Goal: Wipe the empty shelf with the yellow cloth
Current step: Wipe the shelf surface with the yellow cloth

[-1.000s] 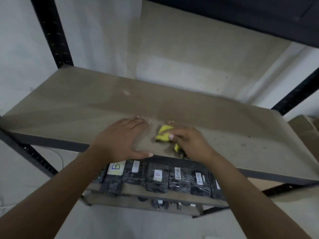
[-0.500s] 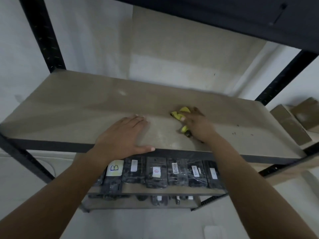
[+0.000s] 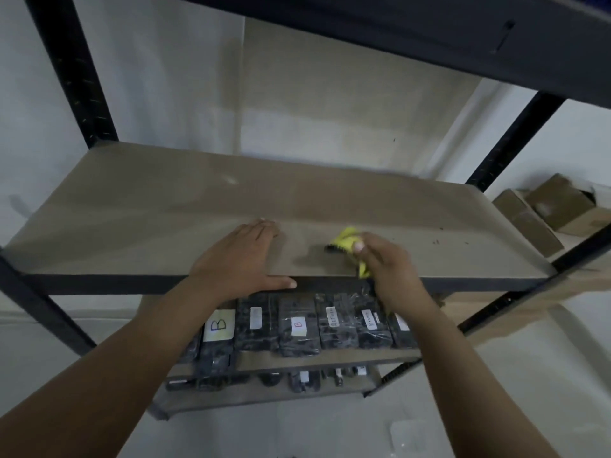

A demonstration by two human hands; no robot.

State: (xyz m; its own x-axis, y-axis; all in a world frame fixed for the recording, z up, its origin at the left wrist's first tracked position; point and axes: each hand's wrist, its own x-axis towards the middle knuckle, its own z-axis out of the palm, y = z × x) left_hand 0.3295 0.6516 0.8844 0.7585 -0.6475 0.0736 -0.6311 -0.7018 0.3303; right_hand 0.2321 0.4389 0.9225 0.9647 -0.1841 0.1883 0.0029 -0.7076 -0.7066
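Note:
The empty beige shelf [image 3: 148, 206] spans the middle of the view in a black metal rack. My right hand [image 3: 386, 266] grips the crumpled yellow cloth [image 3: 345, 241] against the shelf near its front edge, right of centre. A tail of the cloth hangs over the front edge under my palm. My left hand [image 3: 241, 259] rests flat on the shelf just left of the cloth, fingers straight, thumb along the front edge. A few dark specks lie on the shelf's right part [image 3: 439, 241].
Black uprights [image 3: 72, 71] frame the rack and a dark shelf [image 3: 429, 31] sits overhead. The lower shelf holds several black wrapped packs with white labels [image 3: 297, 322]. Brown cardboard boxes [image 3: 555, 206] lie on a neighbouring shelf at right. White wall behind.
My right hand has drawn the yellow cloth back from deeper on the shelf toward the front edge. My left hand has stayed flat in place.

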